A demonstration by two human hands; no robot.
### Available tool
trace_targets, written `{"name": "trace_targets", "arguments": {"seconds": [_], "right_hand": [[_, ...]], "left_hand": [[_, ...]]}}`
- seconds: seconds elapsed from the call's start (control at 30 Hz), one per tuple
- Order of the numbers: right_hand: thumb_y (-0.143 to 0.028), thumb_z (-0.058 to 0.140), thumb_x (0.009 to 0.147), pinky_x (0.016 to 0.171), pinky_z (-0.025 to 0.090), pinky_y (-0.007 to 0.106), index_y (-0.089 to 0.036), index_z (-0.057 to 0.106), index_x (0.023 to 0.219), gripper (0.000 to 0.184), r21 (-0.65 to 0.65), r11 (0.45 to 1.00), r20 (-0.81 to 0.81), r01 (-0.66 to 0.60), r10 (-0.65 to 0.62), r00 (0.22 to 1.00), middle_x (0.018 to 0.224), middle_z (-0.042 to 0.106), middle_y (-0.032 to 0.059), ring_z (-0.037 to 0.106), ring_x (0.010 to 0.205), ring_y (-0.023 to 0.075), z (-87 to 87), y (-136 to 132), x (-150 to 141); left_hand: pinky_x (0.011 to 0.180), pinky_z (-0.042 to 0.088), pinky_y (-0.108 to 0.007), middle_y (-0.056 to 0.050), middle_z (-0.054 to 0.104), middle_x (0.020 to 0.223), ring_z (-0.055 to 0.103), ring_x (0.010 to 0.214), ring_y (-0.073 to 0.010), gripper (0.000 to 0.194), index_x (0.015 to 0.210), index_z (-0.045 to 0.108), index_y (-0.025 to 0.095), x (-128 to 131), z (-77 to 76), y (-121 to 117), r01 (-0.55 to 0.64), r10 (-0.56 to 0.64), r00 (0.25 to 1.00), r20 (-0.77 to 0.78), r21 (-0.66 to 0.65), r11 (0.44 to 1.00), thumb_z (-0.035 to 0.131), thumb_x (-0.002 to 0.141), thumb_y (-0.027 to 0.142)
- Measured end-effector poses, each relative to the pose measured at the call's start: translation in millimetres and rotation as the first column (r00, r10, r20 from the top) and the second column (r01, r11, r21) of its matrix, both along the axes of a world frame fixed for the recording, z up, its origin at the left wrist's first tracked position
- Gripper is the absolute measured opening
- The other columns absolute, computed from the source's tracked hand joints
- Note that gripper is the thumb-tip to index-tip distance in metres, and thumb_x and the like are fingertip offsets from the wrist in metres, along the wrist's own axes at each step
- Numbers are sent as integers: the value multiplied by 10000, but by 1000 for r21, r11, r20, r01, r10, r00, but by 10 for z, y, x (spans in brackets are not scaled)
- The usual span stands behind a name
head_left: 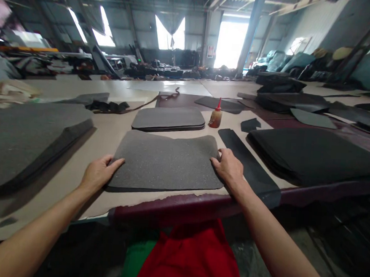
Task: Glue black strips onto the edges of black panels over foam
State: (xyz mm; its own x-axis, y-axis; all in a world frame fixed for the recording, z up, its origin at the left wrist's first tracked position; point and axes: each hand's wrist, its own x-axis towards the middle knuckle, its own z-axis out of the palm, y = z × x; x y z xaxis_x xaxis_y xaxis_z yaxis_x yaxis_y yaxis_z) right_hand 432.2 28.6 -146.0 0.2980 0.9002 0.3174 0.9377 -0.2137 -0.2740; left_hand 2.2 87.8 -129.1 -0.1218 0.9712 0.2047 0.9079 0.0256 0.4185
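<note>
A grey rounded-corner sheet [170, 163], speckled with pale dust, lies flat at the table's front edge; its dark lower edge hints at another layer beneath. My left hand [102, 170] grips its left side, thumb on top and the other fingers mostly hidden at the edge. At the right side, my right hand [230, 165] holds the sheet's edge between thumb and curled fingers. Just beyond it rests a small stack of similar grey sheets [169, 118]. A bottle with a red nozzle [216, 117], part-filled with amber liquid, stands right of that stack.
Large dark sheet stacks flank me, one at the left [26, 140] and one at the right [317, 156]. A long dark strip [249, 164] lies beside my right hand. Maroon material [174, 207] hangs over the front table edge. Farther back are a brown strap [149, 103] and more dark pieces.
</note>
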Motion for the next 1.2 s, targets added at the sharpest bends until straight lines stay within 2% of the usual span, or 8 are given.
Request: {"name": "trace_targets", "arguments": {"seconds": [0.07,0.13,0.23,0.33,0.67,0.77,1.0,1.2], "right_hand": [[-473,594,930,664,446,324,-195,545,1324,484,88,996,87,7,-14,996,1275,614,118,649,1033,281,5,-44,-25],[-454,565,950,637,430,317,-206,530,1349,471,121,992,117,-26,12,993,1274,605,107,651,1010,266,-2,-69,-34],[-422,486,988,621,399,316,-248,645,1199,317,15,989,114,-145,142,983,1169,657,60,662,905,230,-51,-47,-7],[-431,434,999,630,389,327,-259,711,1037,328,-81,972,90,-221,228,970,1120,685,50,657,866,225,-121,10,39],[-501,397,979,611,409,363,-283,721,1047,397,-72,969,89,-238,244,966,1155,690,60,657,798,262,-215,50,118],[-491,406,974,600,412,373,-280,723,1045,387,-54,969,89,-240,244,966,1132,699,68,664,792,269,-230,56,133],[-501,415,970,595,416,373,-284,716,1039,377,-41,970,91,-241,244,965,1131,700,71,663,779,272,-223,59,130],[-494,419,982,631,429,409,-286,717,1050,370,-88,968,50,-234,239,970,1154,692,87,665,818,284,-153,22,105]], "left_hand": [[613,279,-243,27,553,652,513,663,-165,345,763,616,203,2,-3,-5,18,-19,1000,23,20,1000,583,822,542],[614,281,-266,8,552,657,510,665,-179,377,728,600,204,5,-7,-9,45,-46,998,47,35,998,555,819,566],[609,291,-285,-6,541,633,510,656,-190,402,671,566,208,-2,-17,-5,71,-76,992,99,50,996,476,837,563],[609,323,-284,-9,554,640,521,668,-190,406,666,568,203,-27,-10,-12,90,-100,980,174,60,994,439,838,547],[548,353,-252,12,550,653,497,608,-148,425,725,559,185,-93,192,-156,144,-161,915,369,73,987,453,859,574],[562,356,-253,4,584,665,526,634,-156,395,730,588,180,-122,153,-178,143,-155,929,337,60,988,501,849,547],[585,297,-278,4,582,625,517,627,-171,349,714,636,198,-183,-82,-191,88,-95,983,158,49,995,578,835,520],[588,258,-286,12,572,630,513,620,-165,331,714,624,209,-165,-91,-219,76,-78,996,48,44,996,597,862,503]]}}
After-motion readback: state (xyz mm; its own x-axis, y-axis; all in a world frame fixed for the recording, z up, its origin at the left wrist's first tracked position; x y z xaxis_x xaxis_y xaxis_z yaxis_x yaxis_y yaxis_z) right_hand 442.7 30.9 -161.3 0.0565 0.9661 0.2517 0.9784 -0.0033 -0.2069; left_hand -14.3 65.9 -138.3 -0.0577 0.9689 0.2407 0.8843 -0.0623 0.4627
